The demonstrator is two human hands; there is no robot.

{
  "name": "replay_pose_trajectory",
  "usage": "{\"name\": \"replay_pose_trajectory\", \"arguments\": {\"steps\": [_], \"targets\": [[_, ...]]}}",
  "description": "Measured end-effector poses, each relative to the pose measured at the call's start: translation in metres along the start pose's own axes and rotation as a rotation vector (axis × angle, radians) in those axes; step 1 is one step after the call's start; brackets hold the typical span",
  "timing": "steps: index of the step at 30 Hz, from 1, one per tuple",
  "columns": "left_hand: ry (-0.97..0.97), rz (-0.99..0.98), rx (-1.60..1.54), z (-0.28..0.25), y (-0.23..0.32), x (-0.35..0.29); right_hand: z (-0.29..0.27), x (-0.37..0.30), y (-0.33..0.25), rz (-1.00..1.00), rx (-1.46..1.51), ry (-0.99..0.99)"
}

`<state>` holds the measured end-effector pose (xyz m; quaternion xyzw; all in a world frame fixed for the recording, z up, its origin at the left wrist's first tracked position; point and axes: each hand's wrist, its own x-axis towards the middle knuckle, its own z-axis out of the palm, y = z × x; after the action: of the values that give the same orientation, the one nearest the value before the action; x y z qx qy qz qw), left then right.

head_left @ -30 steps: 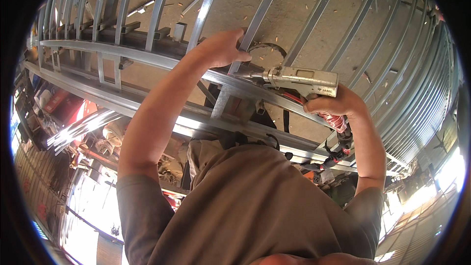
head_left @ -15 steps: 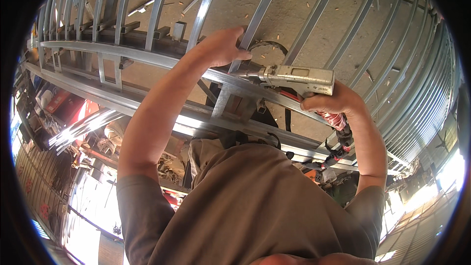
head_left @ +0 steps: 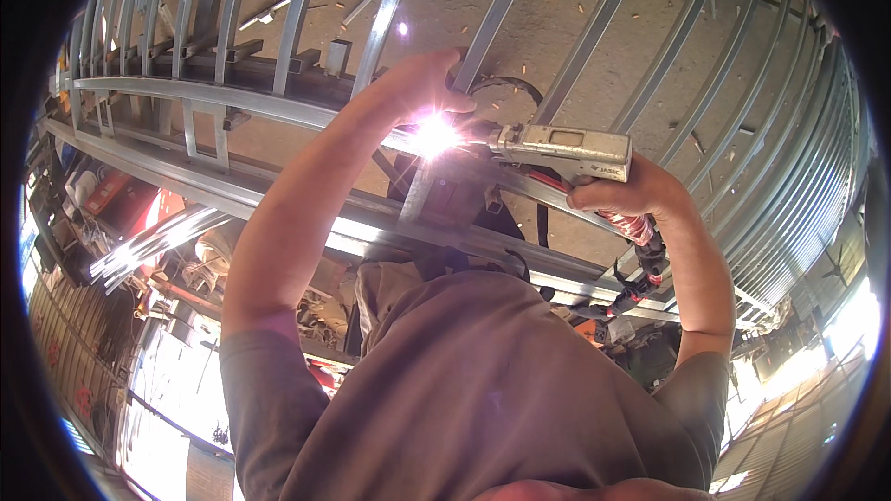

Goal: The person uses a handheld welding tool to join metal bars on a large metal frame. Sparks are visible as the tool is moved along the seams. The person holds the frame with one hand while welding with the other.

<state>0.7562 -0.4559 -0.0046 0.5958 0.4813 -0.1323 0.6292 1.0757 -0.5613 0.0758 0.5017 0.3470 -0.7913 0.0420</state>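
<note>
Now a flare [head_left: 434,136] has lit near the left hand [head_left: 425,88], suggesting active welding. That hand clasps a bar [head_left: 501,17]; the right hand [head_left: 636,193], apart, grips the welding gun [head_left: 561,144].

We see smooth, glossy metal bars [head_left: 594,37] across the upper frame and a shiny metal rail [head_left: 213,95] at left. Right of centre, the torch [head_left: 561,142] has a pale, scuffed, hard shell; its red wrapping [head_left: 636,225] looks like glossy plastic. We find the floor [head_left: 548,19] matt and rough at top, the shirt [head_left: 464,390] matt cloth at bottom.
</note>
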Motion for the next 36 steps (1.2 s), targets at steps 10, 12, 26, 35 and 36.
{"name": "replay_pose_trajectory", "arguments": {"steps": [10,12,26,35,36], "targets": [[0.037,0.009,0.085,0.003,-0.001,0.001,-0.002,-0.004,-0.002,0.051,-0.012,0.004],[0.044,-0.002,0.075,0.004,-0.001,0.001,-0.001,-0.004,-0.003,0.048,-0.018,0.001],[0.051,-0.013,0.035,0.005,-0.002,0.001,-0.002,-0.014,-0.003,0.075,0.015,-0.007],[0.535,0.174,0.219,0.01,0.027,0.007,-0.037,-0.067,0.046,0.12,-0.045,0.047],[0.51,0.184,0.235,0.022,0.033,0.009,-0.038,-0.074,0.053,0.122,-0.034,0.072]]}}
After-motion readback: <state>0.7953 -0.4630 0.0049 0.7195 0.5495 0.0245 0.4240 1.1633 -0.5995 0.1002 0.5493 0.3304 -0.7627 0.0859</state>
